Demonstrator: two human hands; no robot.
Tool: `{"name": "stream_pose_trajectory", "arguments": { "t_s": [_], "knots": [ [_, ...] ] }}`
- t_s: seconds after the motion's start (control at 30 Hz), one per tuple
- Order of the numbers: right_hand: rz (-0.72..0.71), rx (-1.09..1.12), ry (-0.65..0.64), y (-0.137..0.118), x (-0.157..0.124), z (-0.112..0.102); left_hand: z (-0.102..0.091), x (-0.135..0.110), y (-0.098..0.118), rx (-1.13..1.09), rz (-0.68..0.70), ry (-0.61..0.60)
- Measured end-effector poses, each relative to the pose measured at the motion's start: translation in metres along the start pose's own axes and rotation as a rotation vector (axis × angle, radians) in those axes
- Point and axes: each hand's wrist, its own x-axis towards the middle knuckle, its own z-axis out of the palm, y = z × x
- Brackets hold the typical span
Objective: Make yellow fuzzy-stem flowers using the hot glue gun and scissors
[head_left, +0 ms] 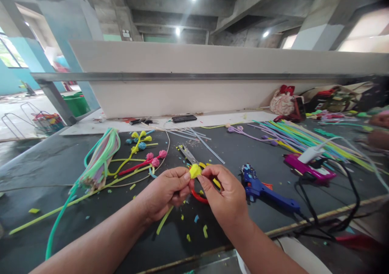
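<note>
A small yellow fuzzy bud (pixel 195 171) sits between my two hands, above the dark table. My left hand (pixel 170 189) pinches its left side with thumb and forefinger. The fingertips of my right hand (pixel 223 189) close on its right side, with the other fingers curled. Behind and partly under the hands lie scissors (pixel 190 154), blades pointing away and handles partly hidden. A yellow-green chenille stem (pixel 164 221) shows below my left hand; I cannot tell whether it is held. Small coloured clippings surround them.
A blue glue gun (pixel 267 191) lies to the right, near a magenta device (pixel 310 168) with cables. Bundled chenille stems (pixel 103 156) and finished pink buds (pixel 155 160) lie left. More stems (pixel 291 140) spread at the back right. A phone (pixel 184 118) lies by the white partition (pixel 182 98).
</note>
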Motion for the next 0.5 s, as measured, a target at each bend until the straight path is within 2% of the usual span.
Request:
{"name": "stream_pose_trajectory", "arguments": {
  "t_s": [0.2, 0.5],
  "knots": [
    [0.066, 0.089, -0.043, -0.0015, 0.0011, 0.0001, 0.0014, 0.0002, 0.0001, 0.086, 0.067, 0.016],
    [0.143, 0.094, 0.018, 0.0023, -0.0023, 0.0070, 0.0012, 0.0043, -0.0051, 0.213, 0.104, 0.133]
  ]
}}
